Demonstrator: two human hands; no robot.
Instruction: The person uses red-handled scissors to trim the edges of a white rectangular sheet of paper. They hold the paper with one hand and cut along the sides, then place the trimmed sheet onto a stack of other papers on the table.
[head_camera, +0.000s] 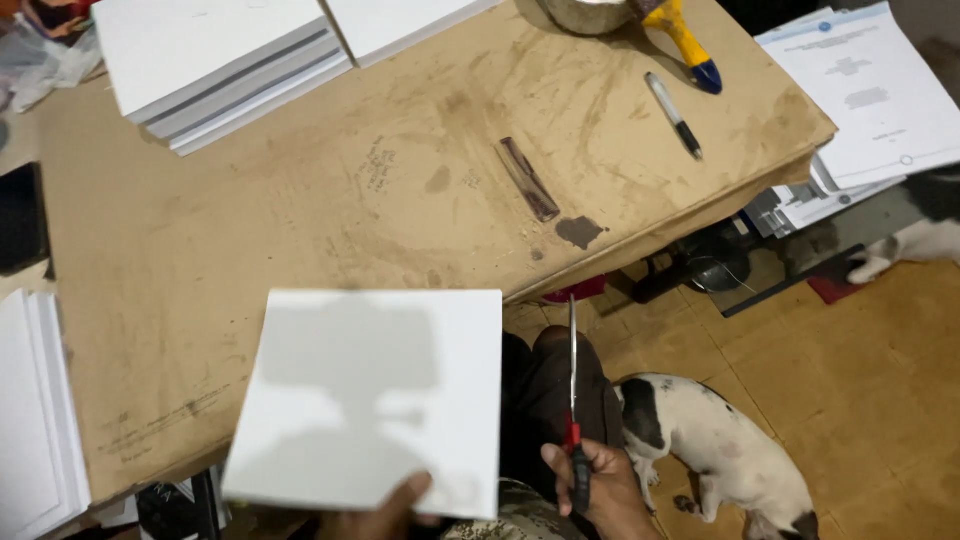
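Observation:
My left hand (385, 512) grips the near edge of a white, blank-covered book (370, 395), thumb on top, holding it over the near edge of the brown board tabletop (300, 210). My right hand (605, 490) is closed around the red and black handle of a long thin blade (573, 370), a knife-like cutter pointing away from me, just right of the book and not touching it. My dark-trousered knee (545, 385) shows between the two hands.
Stacks of white books (215, 65) lie at the table's far left, more at the left edge (35, 410). A dark ruler (528, 180), a marker (674, 115) and a yellow-handled tool (685, 40) lie on the table. Printed papers (865, 95) sit right. A black-and-white dog (715, 445) lies on the floor.

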